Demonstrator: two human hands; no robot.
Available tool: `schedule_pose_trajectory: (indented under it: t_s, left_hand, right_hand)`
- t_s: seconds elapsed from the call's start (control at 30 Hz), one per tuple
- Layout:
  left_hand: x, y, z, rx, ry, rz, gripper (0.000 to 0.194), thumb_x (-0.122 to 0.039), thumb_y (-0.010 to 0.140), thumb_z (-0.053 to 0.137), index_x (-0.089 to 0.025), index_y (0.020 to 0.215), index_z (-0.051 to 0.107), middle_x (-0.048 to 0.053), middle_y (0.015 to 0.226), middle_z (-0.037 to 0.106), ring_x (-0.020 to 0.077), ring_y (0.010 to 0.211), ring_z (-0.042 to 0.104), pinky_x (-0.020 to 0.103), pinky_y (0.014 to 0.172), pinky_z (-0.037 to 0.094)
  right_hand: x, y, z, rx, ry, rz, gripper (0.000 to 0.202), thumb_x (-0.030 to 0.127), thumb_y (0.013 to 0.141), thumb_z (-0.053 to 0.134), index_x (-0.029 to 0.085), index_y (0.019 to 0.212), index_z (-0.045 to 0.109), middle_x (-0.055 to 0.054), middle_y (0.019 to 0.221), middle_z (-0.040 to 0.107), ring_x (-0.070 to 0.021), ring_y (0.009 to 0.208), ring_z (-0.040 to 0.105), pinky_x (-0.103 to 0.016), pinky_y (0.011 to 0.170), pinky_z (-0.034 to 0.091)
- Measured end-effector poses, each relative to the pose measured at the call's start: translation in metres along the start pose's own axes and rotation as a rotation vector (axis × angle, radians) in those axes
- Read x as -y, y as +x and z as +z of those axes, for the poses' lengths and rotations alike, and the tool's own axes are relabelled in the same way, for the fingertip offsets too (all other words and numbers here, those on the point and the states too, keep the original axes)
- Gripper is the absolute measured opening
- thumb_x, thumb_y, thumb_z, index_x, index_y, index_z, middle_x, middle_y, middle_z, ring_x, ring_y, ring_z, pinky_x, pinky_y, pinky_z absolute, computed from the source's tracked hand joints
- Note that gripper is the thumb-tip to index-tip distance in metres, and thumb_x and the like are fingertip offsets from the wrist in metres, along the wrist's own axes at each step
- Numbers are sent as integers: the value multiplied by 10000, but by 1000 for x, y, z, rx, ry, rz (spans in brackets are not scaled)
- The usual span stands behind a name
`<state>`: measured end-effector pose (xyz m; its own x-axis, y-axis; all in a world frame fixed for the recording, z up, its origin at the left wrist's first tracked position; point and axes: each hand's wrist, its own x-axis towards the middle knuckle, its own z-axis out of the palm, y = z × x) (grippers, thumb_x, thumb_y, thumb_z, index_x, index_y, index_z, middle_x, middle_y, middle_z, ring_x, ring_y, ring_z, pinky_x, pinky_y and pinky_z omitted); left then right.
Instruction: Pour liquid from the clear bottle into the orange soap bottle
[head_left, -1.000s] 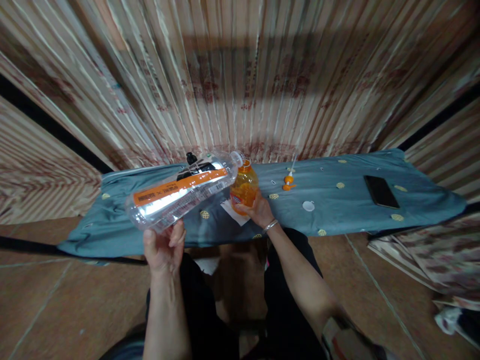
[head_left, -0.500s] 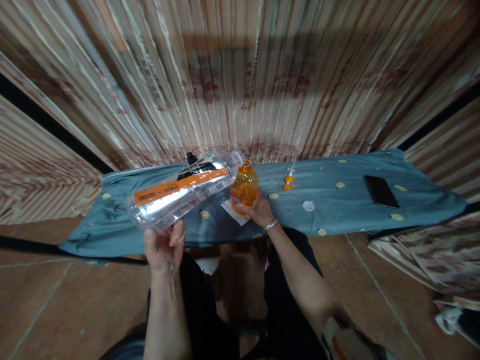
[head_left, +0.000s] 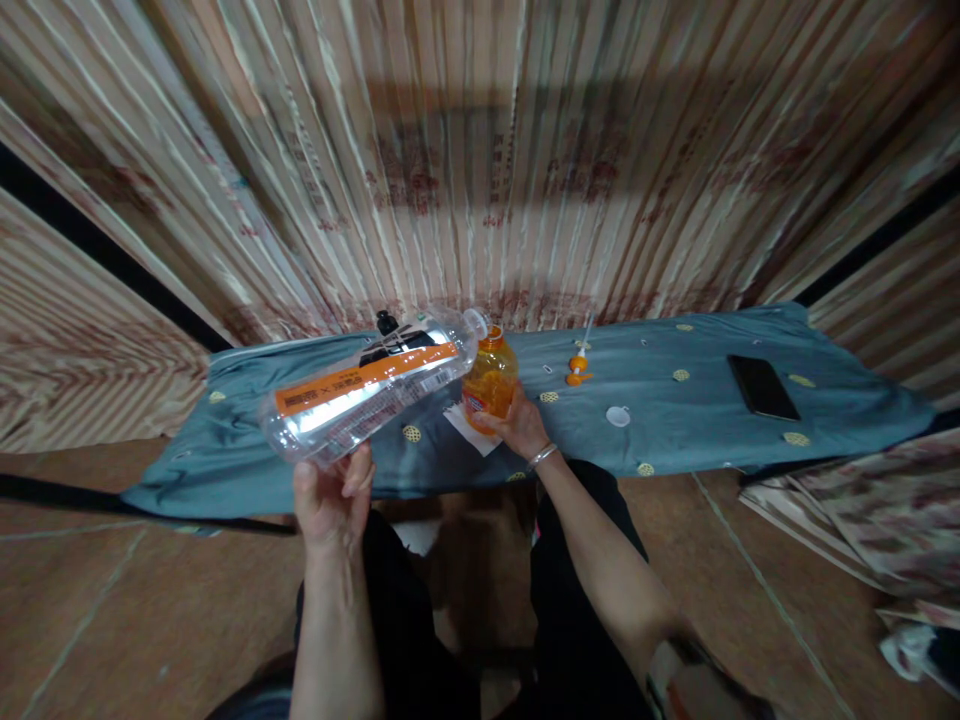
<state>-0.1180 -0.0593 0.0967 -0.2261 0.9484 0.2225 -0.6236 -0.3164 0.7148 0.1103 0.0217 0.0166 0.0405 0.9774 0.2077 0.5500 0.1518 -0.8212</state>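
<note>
My left hand (head_left: 335, 490) is closed around the base end of a large clear plastic bottle (head_left: 375, 385) with an orange, black and silver label. The bottle lies tilted in the air, its neck pointing right and slightly higher than its base. Its mouth is at the open top of an orange see-through bottle (head_left: 491, 375); whether the two rims touch I cannot tell. Around the lower right side of the orange bottle, my right hand (head_left: 521, 425) is closed. A white paper (head_left: 472, 432) lies under that bottle. An orange pump head (head_left: 577, 370) with a clear tube lies to its right.
A teal cloth with yellow spots (head_left: 697, 430) covers the narrow table. A white disc (head_left: 618, 416) and a black phone (head_left: 763, 386) lie on the right. Behind the clear bottle stands something with a black top (head_left: 386, 322). A striped curtain (head_left: 480, 200) hangs close behind the table.
The whole view has shifted slightly. Both hands keep their grips, and the clear bottle's mouth stays at the orange bottle's opening.
</note>
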Motion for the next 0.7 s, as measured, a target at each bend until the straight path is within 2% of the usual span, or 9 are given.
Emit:
schedule_pose_trajectory:
  t_s: [0.27, 0.7]
  left_hand:
    - [0, 0, -2, -21, 22, 5, 621, -515, 559, 816, -182, 1054, 644, 53, 736, 682, 12, 323, 298, 181, 317, 171]
    - [0, -1, -2, -17, 19, -7, 623, -515, 566, 804, -176, 1063, 642, 49, 738, 673, 11, 328, 293, 170, 319, 175]
  right_hand:
    - [5, 0, -1, 12, -20, 39, 692, 386, 679, 771, 135, 1236, 447, -148, 1128, 682, -297, 1027, 673, -433, 885, 542]
    - [7, -1, 0, -11, -10, 53, 660, 384, 666, 779, 151, 1200, 468, -139, 1088, 694, -268, 990, 690, -379, 851, 547]
